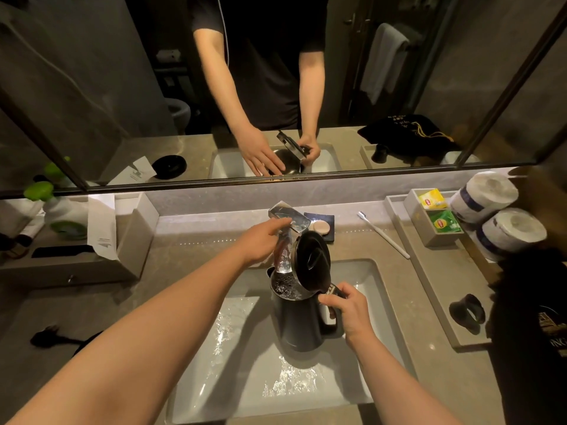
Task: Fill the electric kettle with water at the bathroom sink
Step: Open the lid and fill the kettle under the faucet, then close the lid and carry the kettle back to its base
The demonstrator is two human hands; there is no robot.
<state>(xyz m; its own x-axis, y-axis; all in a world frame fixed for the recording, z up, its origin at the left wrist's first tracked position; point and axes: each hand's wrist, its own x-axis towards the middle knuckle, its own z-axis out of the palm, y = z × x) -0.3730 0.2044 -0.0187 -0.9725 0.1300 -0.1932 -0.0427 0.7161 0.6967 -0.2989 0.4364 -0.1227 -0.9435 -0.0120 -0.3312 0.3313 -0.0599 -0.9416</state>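
A dark grey electric kettle [299, 323] stands upright in the white sink [368, 378] with its lid [313, 260] flipped open. My right hand [348, 311] grips the kettle's handle. My left hand [264, 240] rests on the chrome faucet [290, 220], fingers on its lever. The spout reaches down over the kettle's mouth, and bubbling water [283, 286] shows inside the opening. Wet patches glisten on the sink floor around the kettle.
Behind the faucet, a soap dish [320, 227]. A white toothbrush [383, 234] lies on the counter at right, near a tray with tea bags [435, 210] and toilet rolls [497, 216]. A tissue box [101, 237] and a green-capped bottle [49, 204] stand left. A mirror [92, 87] spans the wall.
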